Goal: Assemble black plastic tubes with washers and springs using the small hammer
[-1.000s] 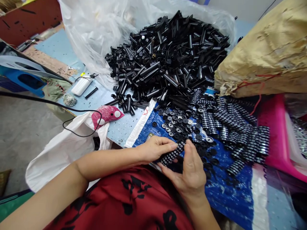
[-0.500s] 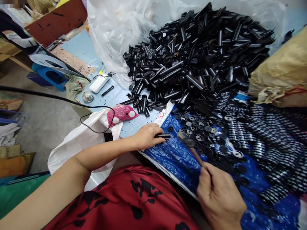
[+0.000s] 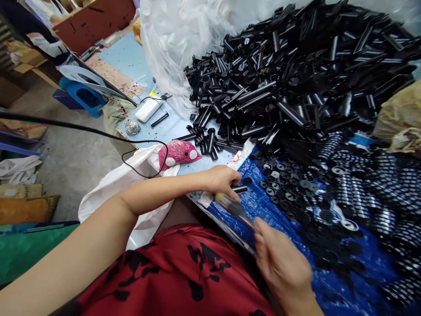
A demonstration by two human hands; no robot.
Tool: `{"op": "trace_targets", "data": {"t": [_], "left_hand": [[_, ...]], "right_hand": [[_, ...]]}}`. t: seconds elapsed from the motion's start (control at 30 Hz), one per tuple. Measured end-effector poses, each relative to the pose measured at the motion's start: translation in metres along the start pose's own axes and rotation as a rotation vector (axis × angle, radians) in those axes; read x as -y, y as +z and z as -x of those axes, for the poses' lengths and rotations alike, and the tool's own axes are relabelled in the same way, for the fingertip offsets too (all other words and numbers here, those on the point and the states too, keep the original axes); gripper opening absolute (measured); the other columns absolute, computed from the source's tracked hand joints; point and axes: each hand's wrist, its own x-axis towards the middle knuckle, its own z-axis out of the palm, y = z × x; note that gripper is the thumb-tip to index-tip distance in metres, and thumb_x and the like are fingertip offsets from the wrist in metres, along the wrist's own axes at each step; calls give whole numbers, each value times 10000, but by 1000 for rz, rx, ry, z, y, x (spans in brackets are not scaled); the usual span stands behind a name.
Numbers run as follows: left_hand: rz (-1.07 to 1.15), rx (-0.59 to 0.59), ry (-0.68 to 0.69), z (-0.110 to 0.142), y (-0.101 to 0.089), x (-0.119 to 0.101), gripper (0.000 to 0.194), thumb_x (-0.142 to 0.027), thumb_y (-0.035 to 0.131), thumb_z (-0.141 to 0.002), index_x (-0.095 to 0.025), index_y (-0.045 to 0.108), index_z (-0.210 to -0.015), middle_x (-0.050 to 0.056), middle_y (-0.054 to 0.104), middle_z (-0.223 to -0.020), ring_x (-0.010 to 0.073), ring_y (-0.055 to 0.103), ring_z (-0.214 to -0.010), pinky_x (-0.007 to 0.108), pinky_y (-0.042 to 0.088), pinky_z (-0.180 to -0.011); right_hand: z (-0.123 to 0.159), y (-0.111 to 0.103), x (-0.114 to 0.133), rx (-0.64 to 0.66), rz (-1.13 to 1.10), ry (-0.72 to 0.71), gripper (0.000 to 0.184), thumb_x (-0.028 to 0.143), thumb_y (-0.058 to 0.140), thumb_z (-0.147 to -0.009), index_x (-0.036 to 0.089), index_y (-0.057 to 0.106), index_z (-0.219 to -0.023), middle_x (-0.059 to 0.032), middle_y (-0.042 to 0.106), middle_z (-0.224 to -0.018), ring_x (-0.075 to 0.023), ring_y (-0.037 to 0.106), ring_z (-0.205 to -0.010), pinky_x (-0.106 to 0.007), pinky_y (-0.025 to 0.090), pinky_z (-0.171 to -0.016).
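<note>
My left hand (image 3: 221, 179) is closed on a short black plastic tube (image 3: 240, 189), which lies level over the blue sheet. My right hand (image 3: 284, 259) grips the handle of a small hammer (image 3: 238, 210), its head smeared by motion. In the picture the hammer head overlaps the near side of my left hand; whether it touches anything I cannot tell. One loose black disc (image 3: 247, 181) lies just beyond the tube. Many black ring-shaped caps (image 3: 289, 196) are scattered to the right on the blue sheet (image 3: 259, 175).
A large heap of black tubes (image 3: 263, 92) fills the back of the table. Ridged black parts (image 3: 388, 175) lie at the right beside a tan sack (image 3: 399, 114). A pink packet (image 3: 180, 154), a white power bank-like box (image 3: 150, 108) and a black cable (image 3: 98, 129) are at the left.
The hammer has swung left, from right of the tube to over my left hand's near side. My view has shifted, so the table's contents appear farther right. My left hand keeps the tube.
</note>
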Motion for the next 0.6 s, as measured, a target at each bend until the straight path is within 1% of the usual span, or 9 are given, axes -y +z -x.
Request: {"op": "trace_targets", "data": {"t": [0.1,0.17,0.23,0.33,0.4,0.43,0.5,0.57,0.6], "left_hand": [[-64,-4,-12,-4,6,-4,383,-464,831,-707,-171,609,-815,-27,572,-692,120,441,-619,264,263,-586],[-150,-40,-8,-5,11,-7,322,-426,787,-740,-175,620,-853,-2,587,-729,143,448,-644,278,255,-579],[-206,-83,5,5,9,-8,254,-373,739,-759,-175,625,-869,17,599,-755,156,453,-654,291,241,-570],[-191,-57,62,48,-18,4,170,-314,706,-774,-172,620,-810,16,591,-733,140,452,-626,291,259,-566],[-167,94,81,91,-48,18,176,-284,756,-741,-174,620,-759,-8,564,-679,119,433,-584,278,273,-559],[-166,191,26,113,-64,24,203,-279,806,-700,-180,634,-741,-22,549,-636,113,425,-557,275,261,-541],[-189,218,-136,147,-88,30,284,-325,884,-643,-199,698,-817,-30,590,-653,114,469,-561,262,284,-544],[-153,196,-143,157,-96,24,379,-414,885,-680,-213,731,-963,-12,656,-756,126,551,-635,248,352,-590],[-124,164,-82,151,-93,19,392,-445,843,-747,-211,725,-1038,7,684,-833,135,591,-700,245,393,-638]], "right_hand": [[3,9,2,126,-2,-58,341,263,619,-918,144,679,-1232,-32,653,-871,-35,535,-769,-185,406,-794],[8,9,-2,142,-60,-67,376,238,622,-912,133,656,-1272,-35,659,-910,-31,551,-799,-183,421,-821],[13,4,-8,117,-128,-74,378,210,610,-913,113,641,-1277,-48,673,-1012,-33,585,-871,-180,445,-871],[22,-8,-19,52,-58,-29,335,219,635,-900,124,668,-1219,-33,681,-1082,-35,605,-917,-194,455,-923],[28,-13,-24,8,43,9,290,251,655,-893,135,699,-1155,-19,689,-1081,-41,608,-911,-208,452,-916],[31,-13,-27,-4,86,19,272,273,656,-895,138,712,-1124,-16,691,-1075,-45,608,-906,-214,449,-902],[35,-9,-30,-16,122,33,264,327,645,-905,137,732,-1067,-20,694,-1052,-58,607,-902,-226,448,-886],[36,-2,-33,-10,108,55,293,384,626,-916,144,744,-1037,-29,693,-1030,-76,611,-929,-239,453,-908],[35,1,-34,-8,95,66,314,410,620,-918,148,747,-1034,-34,692,-1027,-85,614,-949,-245,455,-925]]}}
